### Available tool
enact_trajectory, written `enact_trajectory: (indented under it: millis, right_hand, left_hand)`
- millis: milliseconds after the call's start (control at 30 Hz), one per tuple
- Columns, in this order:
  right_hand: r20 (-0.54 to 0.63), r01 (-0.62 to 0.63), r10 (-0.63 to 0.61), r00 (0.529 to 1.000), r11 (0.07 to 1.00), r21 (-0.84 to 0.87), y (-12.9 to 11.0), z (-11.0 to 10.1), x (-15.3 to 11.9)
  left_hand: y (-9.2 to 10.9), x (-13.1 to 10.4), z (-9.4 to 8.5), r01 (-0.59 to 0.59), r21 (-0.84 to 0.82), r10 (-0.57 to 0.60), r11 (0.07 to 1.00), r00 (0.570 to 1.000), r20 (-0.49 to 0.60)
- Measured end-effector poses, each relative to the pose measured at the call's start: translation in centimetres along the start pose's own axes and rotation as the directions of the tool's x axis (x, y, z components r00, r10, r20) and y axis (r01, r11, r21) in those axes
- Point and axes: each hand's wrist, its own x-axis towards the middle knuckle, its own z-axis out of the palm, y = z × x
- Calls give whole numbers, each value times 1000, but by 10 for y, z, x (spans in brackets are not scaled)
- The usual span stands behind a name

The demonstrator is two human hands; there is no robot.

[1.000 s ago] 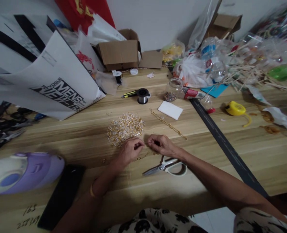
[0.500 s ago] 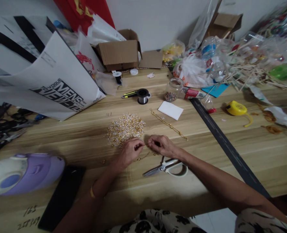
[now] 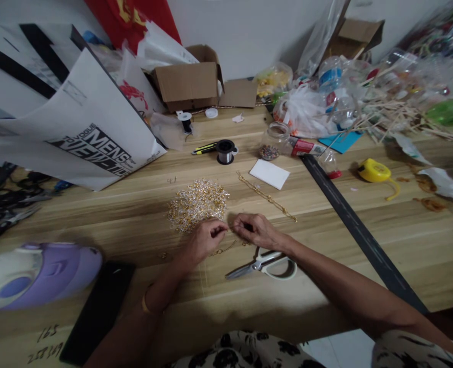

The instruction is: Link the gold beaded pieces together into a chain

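My left hand [image 3: 208, 237] is pinched closed at the lower right edge of a pile of small gold and clear beaded pieces [image 3: 197, 202]. Facing it, a small gap away, my right hand [image 3: 255, 229] is pinched too. What the fingertips hold is too small to make out. A thin gold chain [image 3: 226, 249] lies on the wood just below the hands. White-handled scissors [image 3: 260, 263] rest under my right wrist, blades pointing left. Beyond my right hand lies a longer gold chain [image 3: 268, 197], near a white card [image 3: 269, 174].
Behind are a wire spool [image 3: 225, 152], a cutter [image 3: 204, 148] and a jar of beads [image 3: 274, 140]. A black metal strip [image 3: 356, 230] and yellow tape measure [image 3: 374, 170] lie right. A black phone [image 3: 99, 309], purple-white object [image 3: 53, 276] and large paper bag [image 3: 96, 122] stand left.
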Motion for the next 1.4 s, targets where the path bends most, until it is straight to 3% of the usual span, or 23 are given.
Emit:
enact_trajectory:
  millis: [500,700,1000,1233,1400]
  right_hand:
    - [-3,4,-4,1000,1000,-2,1,0,0]
    - [-3,31,-31,1000,999,-30,-1,0,-1]
    - [-11,35,-36,999,999,-40,0,1,0]
    - [-19,37,-38,999,998,-56,0,2,0]
    - [-12,25,-26,1000,999,-46,-1,1,0]
  left_hand:
    - [-7,4,1,93,-261,-102,961,995,-20]
    - [-5,4,0,86,-292,-96,953,995,-21]
    - [-7,4,3,62,-174,-69,983,997,-30]
    - [7,-2,1,-82,131,85,988,996,-15]
    - [13,-5,0,-162,181,163,970,987,13]
